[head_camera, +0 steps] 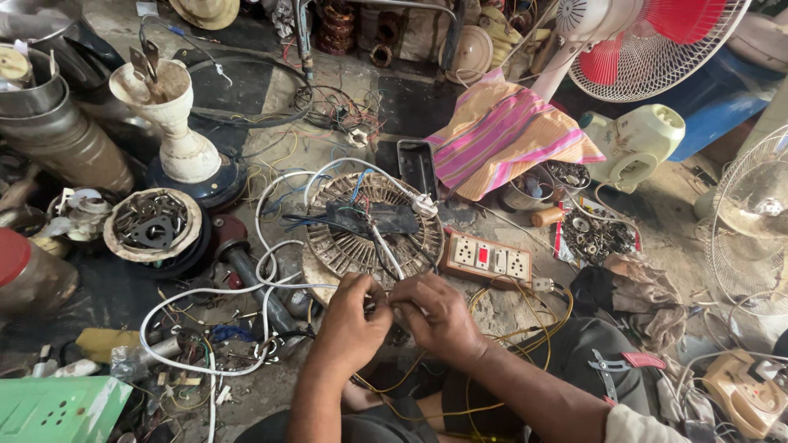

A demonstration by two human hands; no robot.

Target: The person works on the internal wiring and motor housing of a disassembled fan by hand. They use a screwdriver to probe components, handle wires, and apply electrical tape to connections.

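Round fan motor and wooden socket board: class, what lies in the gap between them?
In the head view, only bare gritty floor separates the round fan motor from the wooden socket board; they sit nearly edge to edge.

Soft, even daylight is filling the scene; shadows are staying faint, focus is holding sharp, and edges are bending slightly.

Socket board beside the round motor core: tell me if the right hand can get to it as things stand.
Probably yes. The socket board lies just beyond the right hand, with only loose yellow wires between. But that hand is pinching thin wire together with the left hand.
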